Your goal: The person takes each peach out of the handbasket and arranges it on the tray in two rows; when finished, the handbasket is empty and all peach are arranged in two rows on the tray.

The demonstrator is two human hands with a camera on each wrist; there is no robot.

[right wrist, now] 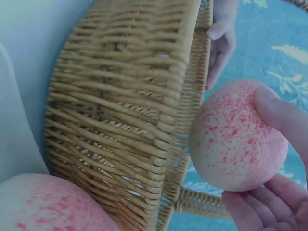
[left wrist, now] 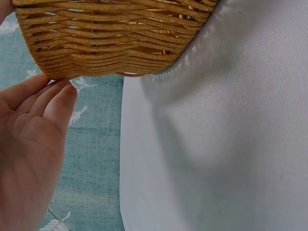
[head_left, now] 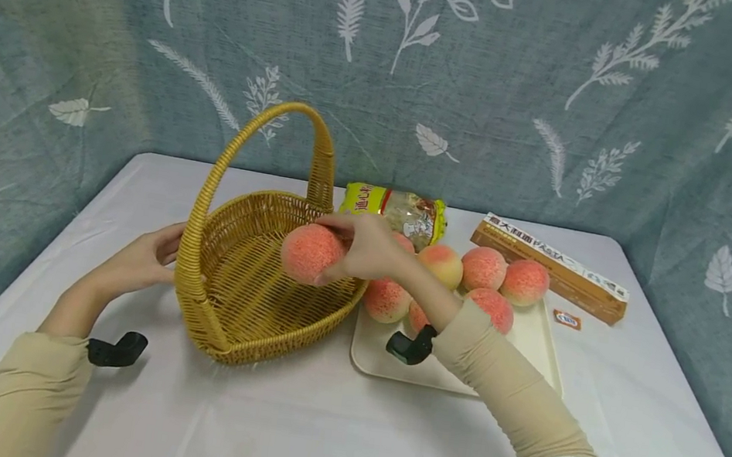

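A pink speckled peach (head_left: 311, 254) is gripped by my right hand (head_left: 366, 248), above the opening of the woven basket (head_left: 286, 344). In the right wrist view the thumb lies on one side of this peach (right wrist: 236, 139) and the other fingers on the opposite side. My left hand (head_left: 139, 263) holds the basket's left side, its fingertips against the weave (left wrist: 110, 53) and partly hidden by the handle. Inside the basket only woven bottom shows. Several more peaches (head_left: 485, 267) sit on a cream tray (head_left: 377, 351) to the right, partly covered by my right forearm.
Behind the basket and tray lies a clear and yellow bag of pasta (head_left: 403, 213). A long brown pasta box (head_left: 550, 266) and a small orange packet (head_left: 567, 319) lie at the right. A leaf-patterned curtain (head_left: 383, 106) hangs behind the white table.
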